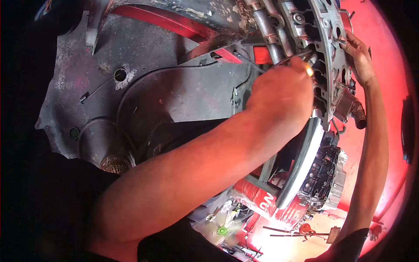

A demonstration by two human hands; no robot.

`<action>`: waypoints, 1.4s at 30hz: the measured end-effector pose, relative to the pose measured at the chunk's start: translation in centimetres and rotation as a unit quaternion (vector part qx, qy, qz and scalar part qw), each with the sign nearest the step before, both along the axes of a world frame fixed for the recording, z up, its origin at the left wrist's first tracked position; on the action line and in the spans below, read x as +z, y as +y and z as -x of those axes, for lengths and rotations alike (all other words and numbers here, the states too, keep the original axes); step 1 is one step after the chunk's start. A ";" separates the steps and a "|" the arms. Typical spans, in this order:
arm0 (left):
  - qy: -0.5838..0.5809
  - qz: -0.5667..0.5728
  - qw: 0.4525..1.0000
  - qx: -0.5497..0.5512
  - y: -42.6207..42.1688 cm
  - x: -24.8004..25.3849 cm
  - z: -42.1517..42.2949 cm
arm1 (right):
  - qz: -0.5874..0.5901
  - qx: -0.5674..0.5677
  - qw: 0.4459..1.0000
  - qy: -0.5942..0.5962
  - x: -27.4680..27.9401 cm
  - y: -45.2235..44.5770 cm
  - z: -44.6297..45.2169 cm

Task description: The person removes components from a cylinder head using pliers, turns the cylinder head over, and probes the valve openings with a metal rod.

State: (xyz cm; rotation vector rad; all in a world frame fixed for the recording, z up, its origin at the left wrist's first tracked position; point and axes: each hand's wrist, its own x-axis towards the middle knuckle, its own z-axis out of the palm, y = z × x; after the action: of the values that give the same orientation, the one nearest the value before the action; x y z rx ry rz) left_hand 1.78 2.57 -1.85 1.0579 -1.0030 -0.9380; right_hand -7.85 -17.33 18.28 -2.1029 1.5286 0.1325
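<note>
My left hand (281,89), its back toward the camera, is closed around a dark, thin-handled tool (301,56) over the valve area of a metal cylinder head (325,56). Its fingertips are mostly hidden; a small bright yellow spot shows beside them. My right hand (358,56) is at the far side of the cylinder head, with its fingers bent against the edge near a small protruding pin. Metal shafts (265,30) lie along the near side of the head.
A grey floor (183,98) with a cable and a can (115,164) is at left. A red metal frame (163,22) runs across the top. Below the head are a curved white-silver part (301,163), another engine part (321,177) and a fan (221,230).
</note>
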 end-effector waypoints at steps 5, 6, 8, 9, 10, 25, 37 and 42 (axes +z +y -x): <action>0.045 -0.048 0.991 -0.119 4.4 -3.6 -1.0 | -0.023 0.014 1.000 0.006 0.8 -0.5 0.4; 0.035 -0.014 0.984 -0.171 4.6 -5.9 -1.0 | 0.020 0.038 0.998 0.045 1.2 -1.1 1.0; 0.078 -0.091 0.900 -0.420 4.8 -9.2 -3.1 | 0.051 0.074 0.994 0.061 0.4 -1.4 1.6; 0.066 -0.111 0.861 -0.492 5.1 -11.1 -3.7 | 0.049 0.087 0.994 0.048 0.0 -1.3 1.9; -0.037 -0.147 0.853 -0.500 5.5 -13.1 -4.2 | 0.044 0.085 0.995 0.025 -0.5 -1.9 2.5; -0.384 -0.508 0.739 -0.219 8.6 -25.3 0.5 | 0.078 0.016 0.994 0.074 -0.1 0.2 0.4; 0.137 0.092 0.985 -0.052 -3.3 1.2 1.6 | 0.027 0.001 0.999 -0.022 -0.6 1.9 -1.2; 0.382 0.074 0.915 -0.107 -3.5 1.5 2.9 | 0.023 -0.018 1.000 -0.001 -0.3 2.1 -1.6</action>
State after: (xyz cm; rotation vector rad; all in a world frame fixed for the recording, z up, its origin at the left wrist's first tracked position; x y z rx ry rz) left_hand -1.08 -0.91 -0.39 0.3779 -0.5166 -1.2938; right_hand -6.29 -15.26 18.02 -2.1089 1.5809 0.0830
